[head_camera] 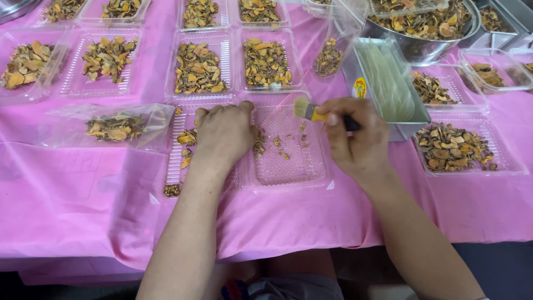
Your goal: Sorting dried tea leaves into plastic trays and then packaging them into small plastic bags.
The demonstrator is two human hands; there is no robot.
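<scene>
My left hand point(224, 133) lies palm down, fingers curled, on the near-left part of an open clear plastic tray point(283, 166), pinning it to the pink tabletop point(66, 205). Whether it holds anything beneath the palm, I cannot tell. My right hand point(355, 139) is closed around a small brush point(311, 112) with a yellow ferrule and pale bristles; the bristles point left and hang over the far edge of the tray.

A few dried orange-brown slices point(187, 138) lie beside and partly under my left hand, and loose crumbs point(280, 145) are scattered across the ridged tray floor.

Risks, as I judge them:
- A hard sweep could flick crumbs over the low rim onto the tabletop.
- If my left hand lifts, the light tray could slide or tip.
- A wide right-hand stroke could strike the metal tin point(388, 89) just right of the tray, or the filled tray point(455, 147) beyond it.
- The bagged slices point(114, 126) to the left sit near my forearm and could be dragged.
</scene>
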